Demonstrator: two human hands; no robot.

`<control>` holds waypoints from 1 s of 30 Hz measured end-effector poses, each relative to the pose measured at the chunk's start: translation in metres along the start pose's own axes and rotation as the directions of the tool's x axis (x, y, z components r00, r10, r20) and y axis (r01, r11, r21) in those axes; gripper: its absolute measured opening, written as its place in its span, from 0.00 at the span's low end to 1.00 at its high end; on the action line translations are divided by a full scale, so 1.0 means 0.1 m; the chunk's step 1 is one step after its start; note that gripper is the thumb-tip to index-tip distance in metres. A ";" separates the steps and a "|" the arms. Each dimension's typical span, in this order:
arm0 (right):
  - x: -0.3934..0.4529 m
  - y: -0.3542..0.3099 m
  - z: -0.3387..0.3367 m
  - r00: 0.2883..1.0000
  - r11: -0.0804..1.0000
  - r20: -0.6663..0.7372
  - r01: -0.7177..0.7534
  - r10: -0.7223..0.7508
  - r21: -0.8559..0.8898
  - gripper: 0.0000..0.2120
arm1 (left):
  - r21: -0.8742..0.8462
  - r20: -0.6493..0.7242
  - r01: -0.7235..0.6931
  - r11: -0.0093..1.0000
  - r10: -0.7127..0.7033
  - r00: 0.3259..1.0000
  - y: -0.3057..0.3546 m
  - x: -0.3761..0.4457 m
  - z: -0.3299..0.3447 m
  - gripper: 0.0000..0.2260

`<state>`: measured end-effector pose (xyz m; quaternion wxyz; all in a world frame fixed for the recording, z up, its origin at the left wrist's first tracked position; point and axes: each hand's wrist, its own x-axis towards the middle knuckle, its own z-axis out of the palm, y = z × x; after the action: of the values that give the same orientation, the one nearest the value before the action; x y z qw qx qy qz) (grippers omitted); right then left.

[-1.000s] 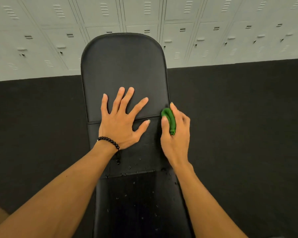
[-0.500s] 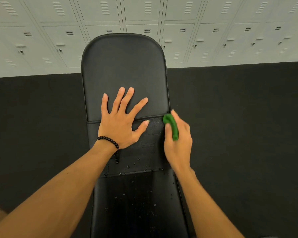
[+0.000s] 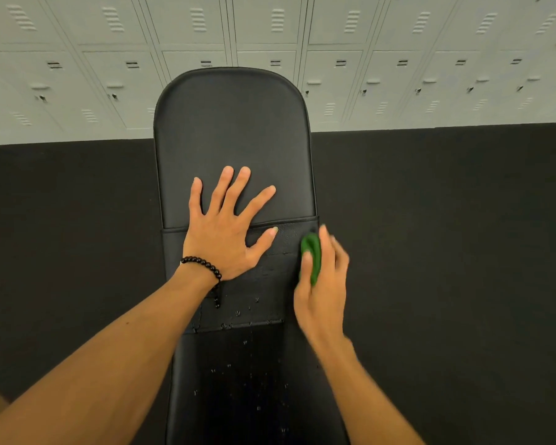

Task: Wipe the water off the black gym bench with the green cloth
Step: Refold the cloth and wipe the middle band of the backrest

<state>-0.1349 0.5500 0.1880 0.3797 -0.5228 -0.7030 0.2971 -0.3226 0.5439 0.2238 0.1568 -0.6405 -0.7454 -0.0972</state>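
Green cloth (image 3: 312, 260), bunched lengthwise along the bench (image 3: 231, 130), in right hand (image 3: 323, 293).

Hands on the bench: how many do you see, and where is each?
2. The left hand lies flat, fingers spread, across the seam of the black gym bench. The right hand holds the green cloth at the bench's right edge.

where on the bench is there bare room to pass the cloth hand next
Bare pad lies between the left hand fingertips and the bench rounded far end. The near pad below the seam, between both forearms, is open but dotted with water droplets. It is crowded mid-bench: the right hand with the green cloth works beside the left thumb.
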 end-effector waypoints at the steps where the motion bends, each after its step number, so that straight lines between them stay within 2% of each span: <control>1: 0.23 -0.07 0.05 1.000 1.000 -0.013 0.001 -0.001 0.004 0.23 | 0.000 0.000 0.000 1.000 0.000 1.000 0.00 0.01 0.00 0.29; 3: 0.49 -0.18 0.11 0.999 1.000 -0.046 -0.010 0.010 0.005 0.23 | 0.000 -0.001 0.000 1.000 0.000 1.000 0.00 0.01 0.02 0.29; 6: 0.20 -0.13 0.11 0.997 0.994 -0.047 0.062 -0.066 -0.085 0.23 | -0.010 -0.008 -0.004 1.000 0.004 1.000 -0.01 0.01 0.03 0.29; 11: -0.76 0.32 -0.01 0.970 0.934 0.114 0.237 -0.214 -0.266 0.31 | -0.017 0.003 0.000 1.000 0.000 1.000 -0.02 0.01 0.03 0.29; 14: -0.50 0.28 -0.01 0.961 0.931 0.137 0.268 -0.240 -0.247 0.33 | -0.036 0.022 0.003 0.999 -0.002 1.000 -0.02 0.01 0.03 0.28; 18: 0.18 -0.12 0.06 0.974 0.932 0.047 0.226 -0.222 -0.283 0.31 | -0.098 0.067 0.009 0.995 -0.002 0.998 -0.04 0.02 -0.02 0.26; 20: 0.33 -0.22 0.06 0.971 0.903 0.037 0.232 -0.235 -0.363 0.31 | -0.217 0.079 0.017 0.976 0.000 0.997 -0.05 0.03 -0.08 0.25; 21: 0.33 -0.21 0.04 0.965 0.881 0.045 0.253 -0.257 -0.400 0.32 | -0.329 0.064 0.033 0.944 -0.012 0.998 -0.06 0.02 -0.14 0.24; 22: 0.32 -0.17 0.02 0.959 0.864 0.044 0.271 -0.279 -0.425 0.31 | -0.461 0.027 0.062 0.885 -0.055 0.998 -0.09 -0.01 -0.21 0.24; 24: 0.29 -0.11 0.02 0.957 0.869 -0.017 0.255 -0.289 -0.424 0.27 | -0.675 -0.104 0.126 0.727 -0.263 0.959 -0.25 -0.13 -0.31 0.21; 26: 0.27 -0.16 0.15 0.961 0.908 -0.127 0.180 -0.244 -0.379 0.21 | -0.825 -0.158 0.196 0.530 -0.549 0.821 -0.50 -0.32 -0.33 0.17; 28: 0.22 -0.32 0.38 0.950 0.923 -0.211 0.145 -0.231 -0.358 0.17 | -0.912 0.039 0.324 0.251 -0.734 0.678 -0.71 -0.50 -0.31 0.13; 29: 0.17 -0.43 0.52 0.941 0.915 -0.213 0.174 -0.264 -0.365 0.17 | -0.909 0.173 0.397 0.126 -0.752 0.636 -0.78 -0.56 -0.29 0.12; 30: 0.09 -0.55 0.67 0.934 0.896 -0.171 0.233 -0.315 -0.377 0.18 | -0.886 0.284 0.462 0.046 -0.732 0.619 -0.83 -0.62 -0.26 0.11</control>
<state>-0.2206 0.5419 0.1990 0.3967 -0.5075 -0.7634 0.0486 -0.3934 0.4646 0.2307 -0.1888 -0.2184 -0.7268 -0.6233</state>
